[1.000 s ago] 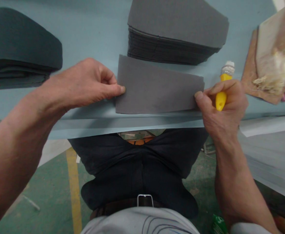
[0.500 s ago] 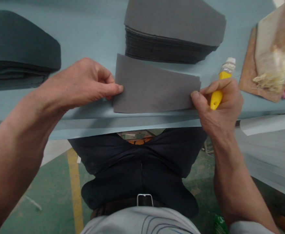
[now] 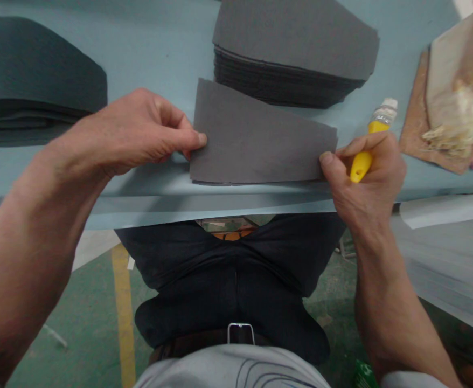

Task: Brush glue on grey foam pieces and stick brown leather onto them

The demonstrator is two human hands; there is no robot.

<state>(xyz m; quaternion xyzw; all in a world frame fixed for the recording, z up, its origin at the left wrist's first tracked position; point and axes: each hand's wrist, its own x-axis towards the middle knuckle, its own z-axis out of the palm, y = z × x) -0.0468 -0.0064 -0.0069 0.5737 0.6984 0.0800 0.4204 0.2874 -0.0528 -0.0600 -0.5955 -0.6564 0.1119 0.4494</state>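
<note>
"So, what did your grip have hold of?"

"Both hands were on one grey piece (image 3: 261, 137). My left hand (image 3: 143, 129) had its left edge in a narrow pinch, thumb on top, and my right hand (image 3: 369, 180) had its thumb tip at the other end. The piece stretched between the two grips, over the near part of the table (image 3: 155, 54) — I couldn't tell whether it lay flat there or just above."

"Was the right hand holding anything else?"

"Yes, a yellow-handled brush (image 3: 377, 127). It sat in my curled fingers, slanting, with its whitish bristles (image 3: 390, 103) pointing away from me."

"And what was around the grips?"

"Beyond the piece, between the hands, stood a grey stack (image 3: 293, 40). The piece overlapped its near side from where I looked; touching or not, I couldn't tell. A dark stack (image 3: 38, 64) lay just beyond my left wrist. Out to the right of my right hand — well apart from the piece — was a brown board (image 3: 414, 116) with a pale container (image 3: 442, 75) on it."
</note>
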